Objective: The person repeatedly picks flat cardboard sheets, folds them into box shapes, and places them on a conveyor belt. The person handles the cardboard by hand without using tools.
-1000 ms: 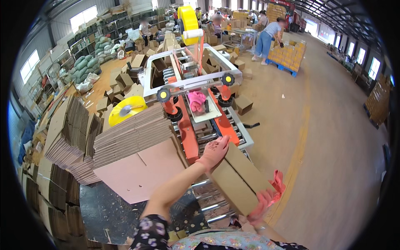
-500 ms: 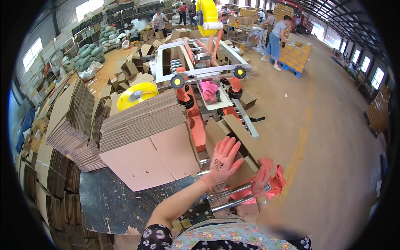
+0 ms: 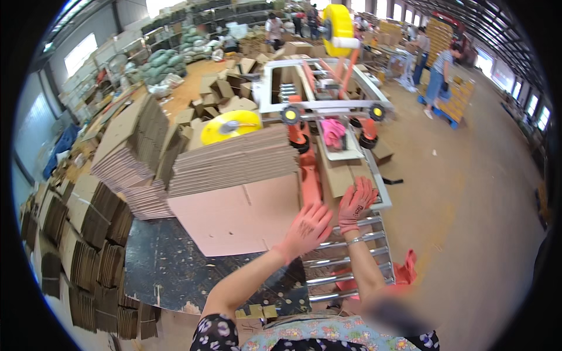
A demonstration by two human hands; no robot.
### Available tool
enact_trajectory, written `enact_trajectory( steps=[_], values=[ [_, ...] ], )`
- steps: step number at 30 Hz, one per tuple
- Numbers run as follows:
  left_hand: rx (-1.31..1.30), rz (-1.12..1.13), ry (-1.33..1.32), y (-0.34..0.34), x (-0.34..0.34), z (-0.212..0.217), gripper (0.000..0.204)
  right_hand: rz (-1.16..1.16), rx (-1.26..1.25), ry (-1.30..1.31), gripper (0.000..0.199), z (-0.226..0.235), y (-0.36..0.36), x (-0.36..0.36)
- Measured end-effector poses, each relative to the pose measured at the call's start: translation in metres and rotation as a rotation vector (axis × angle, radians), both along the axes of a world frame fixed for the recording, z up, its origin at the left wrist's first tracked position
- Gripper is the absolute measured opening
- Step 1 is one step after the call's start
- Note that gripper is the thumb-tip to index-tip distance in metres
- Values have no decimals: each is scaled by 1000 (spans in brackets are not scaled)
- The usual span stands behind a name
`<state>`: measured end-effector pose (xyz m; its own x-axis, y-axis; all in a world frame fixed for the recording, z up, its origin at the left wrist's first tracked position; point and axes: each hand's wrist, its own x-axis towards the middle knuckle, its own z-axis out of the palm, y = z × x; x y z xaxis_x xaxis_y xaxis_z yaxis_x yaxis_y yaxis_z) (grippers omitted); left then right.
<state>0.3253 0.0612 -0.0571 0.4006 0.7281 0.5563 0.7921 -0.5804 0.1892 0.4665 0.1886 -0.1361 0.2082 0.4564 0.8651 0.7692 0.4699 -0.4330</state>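
Note:
My left hand (image 3: 307, 230), in a pink glove, is open beside the near right edge of a stack of flattened cartons (image 3: 234, 216). Its fingers stretch forward and hold nothing. Further forward, my right hand (image 3: 357, 206), gloved in pink too, lies with fingers extended against the near end of a brown carton (image 3: 339, 175). That carton sits on the roller conveyor (image 3: 345, 270), partly inside a carton-sealing machine (image 3: 319, 106) with orange and grey frame parts. A white tray (image 3: 342, 153) holding a pink cloth (image 3: 333, 133) hides part of the carton's top.
A yellow tape roll (image 3: 338, 29) tops the machine; another yellow roll (image 3: 231, 127) lies behind the stack. The stack rests on a dark board (image 3: 216, 286). More flattened cartons (image 3: 132, 140) stand left. A person (image 3: 440, 76) stands beside a loaded pallet (image 3: 456, 102) at right.
The carton has moved forward along the rollers into the machine, with my right hand following it. My left hand has come off the carton to beside the stack. The view has shifted.

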Motion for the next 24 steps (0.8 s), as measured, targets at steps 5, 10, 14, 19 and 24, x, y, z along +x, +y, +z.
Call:
enact_trajectory(
  steps=[5,10,14,19,24],
  values=[
    [-445,575,-136,-90,-130,-27,29,658,-7,-490,56,112,-68,-163],
    [78,666,254,-125,-206,63,47,861,55,-593,47,98,-98,-167],
    [-480,558,11,-137,-212,80,46,1112,78,-495,20,106,-164,-114],
    [-290,930,479,-146,-227,87,43,1800,-271,-515,13,171,-178,6],
    [-161,416,417,-206,-92,27,38,2257,-835,-650,36,157,-201,10]
  ],
)
